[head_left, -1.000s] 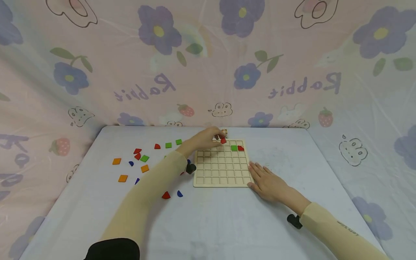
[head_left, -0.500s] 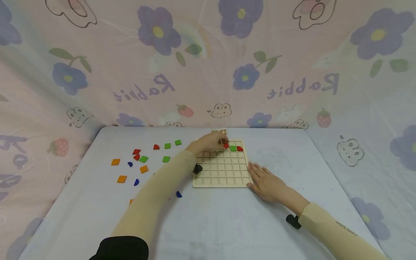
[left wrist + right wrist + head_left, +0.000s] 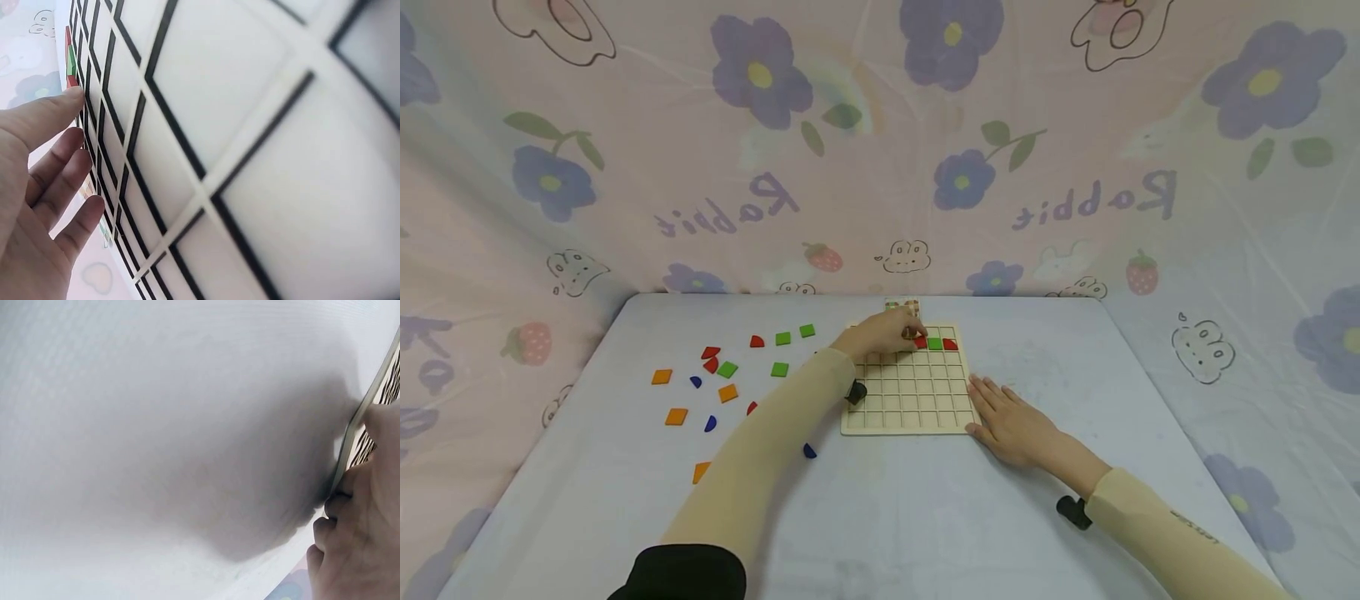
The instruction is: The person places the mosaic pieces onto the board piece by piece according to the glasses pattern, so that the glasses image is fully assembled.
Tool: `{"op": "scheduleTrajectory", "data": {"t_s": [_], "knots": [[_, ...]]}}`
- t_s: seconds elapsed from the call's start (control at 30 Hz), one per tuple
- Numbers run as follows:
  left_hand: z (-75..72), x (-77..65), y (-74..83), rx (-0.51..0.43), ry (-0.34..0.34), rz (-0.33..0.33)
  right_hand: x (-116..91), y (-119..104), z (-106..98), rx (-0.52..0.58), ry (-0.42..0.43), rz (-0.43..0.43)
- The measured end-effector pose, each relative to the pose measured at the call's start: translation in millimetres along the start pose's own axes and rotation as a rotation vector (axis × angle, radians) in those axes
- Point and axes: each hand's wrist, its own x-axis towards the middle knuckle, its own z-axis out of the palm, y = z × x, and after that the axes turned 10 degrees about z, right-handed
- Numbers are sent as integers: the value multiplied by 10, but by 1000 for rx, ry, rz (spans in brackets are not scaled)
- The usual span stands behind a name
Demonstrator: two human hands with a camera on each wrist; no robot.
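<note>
Wooden grid board [image 3: 910,400]: left hand [image 3: 880,333] fingers straight on red tile [image 3: 920,342]; right hand [image 3: 1011,423] flat; backdrop reads "Rabbit" [image 3: 1093,202]

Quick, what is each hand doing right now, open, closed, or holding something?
Left hand: open, fingertips on a red piece in the wooden grid board.
Right hand: open, flat on the table against the board's right edge.

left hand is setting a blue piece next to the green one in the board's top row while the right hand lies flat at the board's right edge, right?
Not quite: the piece under the left hand is red, not blue, as the head view shows. It sits beside the green piece in the top row of the board, and the right hand does lie flat at its right edge.
</note>
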Motion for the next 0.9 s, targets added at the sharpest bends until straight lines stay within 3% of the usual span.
{"op": "scheduleTrajectory", "data": {"t_s": [0.4, 0.9], "knots": [[27, 13, -27, 8, -6, -41, -4, -18, -18, -4, -7, -2], [18, 24, -15, 26, -30, -19, 1, -1, 24, -8, -1, -9]]}}
